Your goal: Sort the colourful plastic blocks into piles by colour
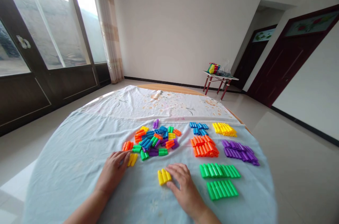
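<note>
My right hand grips a small yellow block of joined plastic tubes, thumb at its near side and fingers at its far side. My left hand rests on the cloth at the left of the pile, its fingers curled against another yellow tube block. An orange block lies just beyond those fingers. In front of both hands is a mixed pile of tube blocks in blue, green, orange, purple and yellow.
On the right, tube blocks stand in single-colour groups: blue, yellow, orange, purple and green. A pale cloth covers the round table. A small side table with bags stands by the far wall.
</note>
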Available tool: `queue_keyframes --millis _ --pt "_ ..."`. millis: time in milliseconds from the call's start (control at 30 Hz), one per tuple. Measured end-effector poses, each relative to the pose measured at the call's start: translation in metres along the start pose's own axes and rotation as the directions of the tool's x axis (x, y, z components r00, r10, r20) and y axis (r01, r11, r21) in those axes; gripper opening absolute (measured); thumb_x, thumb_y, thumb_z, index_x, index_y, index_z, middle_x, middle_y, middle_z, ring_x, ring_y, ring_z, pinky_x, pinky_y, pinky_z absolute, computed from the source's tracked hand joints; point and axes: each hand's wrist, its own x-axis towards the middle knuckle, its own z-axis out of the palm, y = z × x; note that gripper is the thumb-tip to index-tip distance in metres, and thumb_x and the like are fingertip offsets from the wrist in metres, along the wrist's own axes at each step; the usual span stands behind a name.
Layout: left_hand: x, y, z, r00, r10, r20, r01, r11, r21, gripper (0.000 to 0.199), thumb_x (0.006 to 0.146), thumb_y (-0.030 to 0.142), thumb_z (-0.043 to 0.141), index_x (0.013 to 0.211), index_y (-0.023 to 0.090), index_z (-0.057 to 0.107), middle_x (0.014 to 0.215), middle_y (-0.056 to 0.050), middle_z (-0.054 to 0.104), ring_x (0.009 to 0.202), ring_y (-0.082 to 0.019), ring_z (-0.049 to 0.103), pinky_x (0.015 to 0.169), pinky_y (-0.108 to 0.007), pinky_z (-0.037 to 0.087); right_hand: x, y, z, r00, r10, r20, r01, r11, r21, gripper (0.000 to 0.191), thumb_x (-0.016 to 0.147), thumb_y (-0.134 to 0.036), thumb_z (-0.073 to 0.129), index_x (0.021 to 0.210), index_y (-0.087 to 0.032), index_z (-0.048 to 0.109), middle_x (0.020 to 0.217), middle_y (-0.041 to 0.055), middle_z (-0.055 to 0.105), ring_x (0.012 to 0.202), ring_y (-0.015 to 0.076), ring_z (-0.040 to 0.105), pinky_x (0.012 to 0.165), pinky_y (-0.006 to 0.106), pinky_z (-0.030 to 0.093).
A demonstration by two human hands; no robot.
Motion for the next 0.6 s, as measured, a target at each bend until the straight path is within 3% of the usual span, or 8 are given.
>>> queue_keyframes --millis 233,433,600 --pt "-0.001 0.003 -0.001 1.0 -0.006 0.009 0.006 1.0 -0.001 0.037 0.084 0.046 0.039 0.098 0.026 0.067 0.096 -0.003 0.07 0.091 -0.017 0.061 0.082 -0.028 0.047 -0.005 0.008 0.007 0.997 -0.075 -0.01 0.074 0.994 -0.083 0.043 0.082 -0.01 0.05 0.121 -0.029 0.052 0.113 0.0037 0.061 0.109 0.0205 0.048 0.095 0.041 0.04" --pt "0.001 0.0 0.0 1.0 -0.006 0.007 0.006 1.0 -0.015 0.041 0.082 0.05 0.039 0.092 0.024 0.069 0.094 -0.005 0.07 0.09 -0.02 0.062 0.083 -0.03 0.047 -0.003 -0.003 0.005 1.0 0.003 0.031 0.002 0.984 -0.178 0.048 0.081 -0.016 0.055 0.126 -0.033 0.048 0.128 0.0004 0.053 0.119 0.0225 0.041 0.1 0.043 0.033" --pt "0.006 -0.009 0.005 1.0 -0.001 0.0 0.001 1.0 -0.015 0.042 0.078 0.054 0.041 0.087 0.024 0.069 0.09 -0.004 0.071 0.088 -0.021 0.062 0.081 -0.032 0.049 0.0 -0.006 0.003 0.998 0.027 0.056 -0.02 0.991 -0.131 0.045 0.082 -0.019 0.058 0.122 -0.037 0.05 0.124 -0.0063 0.056 0.115 0.0204 0.043 0.1 0.039 0.031"
